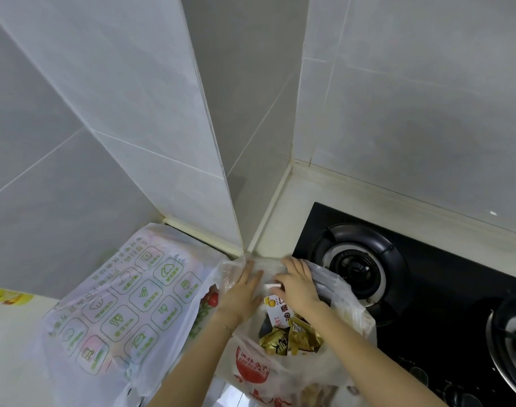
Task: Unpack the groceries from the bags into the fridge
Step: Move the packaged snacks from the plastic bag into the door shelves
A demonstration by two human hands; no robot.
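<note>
The red-printed bag [280, 371] sits nearest, at the near edge of the counter [283, 218], with its mouth pulled open. Inside it show gold packets [292, 339] and a white carton [277, 306] with an orange picture. Both hands work at the bag's far rim. The left hand [242, 292] lies with straight fingers flat against the film on the left. The right hand [297, 286] is curled over the rim beside a grey wrapped pack [324, 280], but blur hides whether it pinches film, pack or nothing. To the left a second, green-printed bag [124, 312] stands full against the tiled wall [133, 113]. The fridge is out of view.

The bag leans right, onto the black stove [427, 289], its film just beside the burner [353, 265]. I see no flame, but a warm ring could likely melt the film. A hard tug on the thin rim may tear it or tip the bag, spilling packets off the near edge. A pot [512, 333] at the far right could be knocked by a swinging elbow.
</note>
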